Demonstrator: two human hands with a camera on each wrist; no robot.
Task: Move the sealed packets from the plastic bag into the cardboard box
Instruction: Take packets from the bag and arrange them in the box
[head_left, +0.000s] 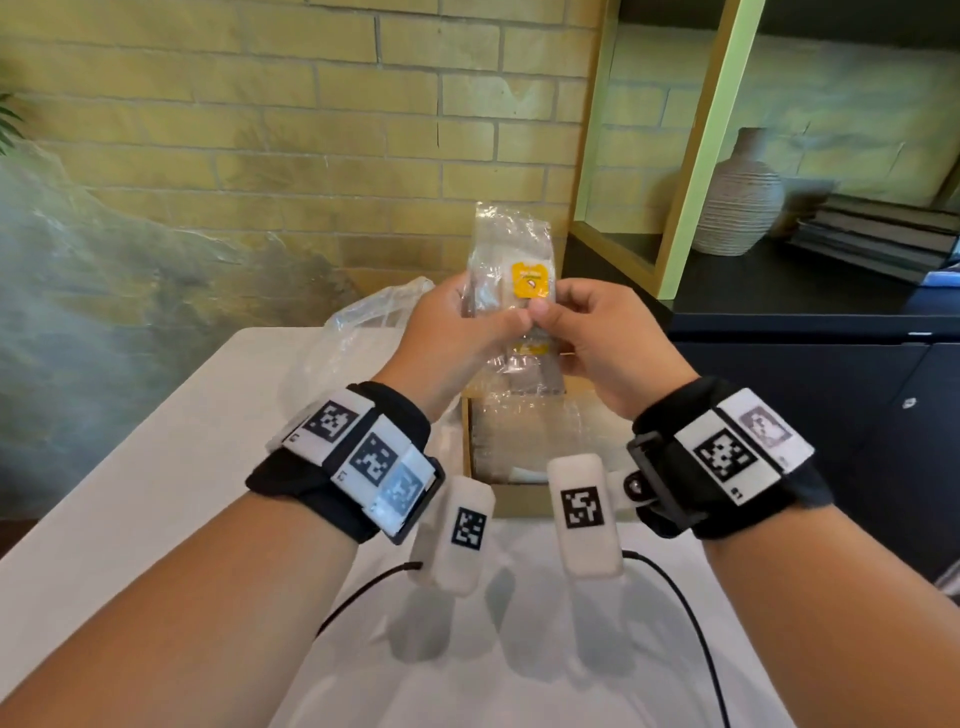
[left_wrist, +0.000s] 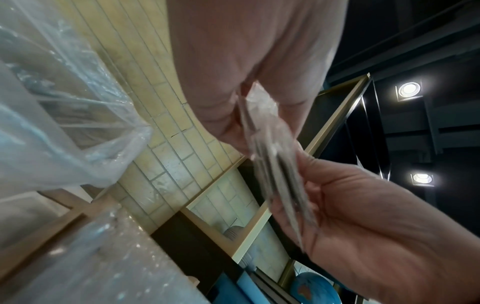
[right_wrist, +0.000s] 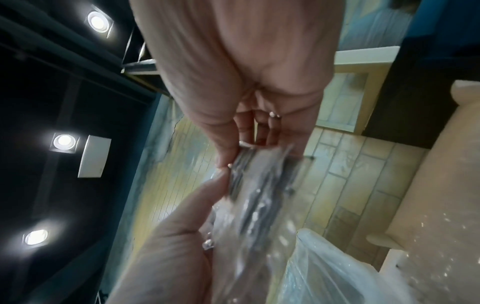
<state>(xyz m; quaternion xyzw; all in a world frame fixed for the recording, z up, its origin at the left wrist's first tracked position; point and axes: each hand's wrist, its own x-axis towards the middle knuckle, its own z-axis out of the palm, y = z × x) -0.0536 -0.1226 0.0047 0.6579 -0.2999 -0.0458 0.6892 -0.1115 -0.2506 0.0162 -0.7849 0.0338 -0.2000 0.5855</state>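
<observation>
Both hands hold up a stack of clear sealed packets (head_left: 511, 260) with a yellow label, above the far end of the cardboard box (head_left: 470, 441). My left hand (head_left: 462, 325) grips the stack from the left, thumb on its front. My right hand (head_left: 576, 322) pinches it from the right. The wrist views show the packets edge-on (left_wrist: 275, 164) (right_wrist: 257, 185) between the fingers of both hands. The box holds more clear packets (head_left: 540, 431). The crumpled plastic bag (head_left: 358, 332) lies on the table left of the box and behind my left hand.
A white table (head_left: 182, 467) carries the box and bag. A brick wall stands behind. To the right is a dark cabinet (head_left: 805, 374) with a green-framed shelf, a ribbed vase (head_left: 740, 202) and stacked books (head_left: 878, 234). Cables trail over the near table.
</observation>
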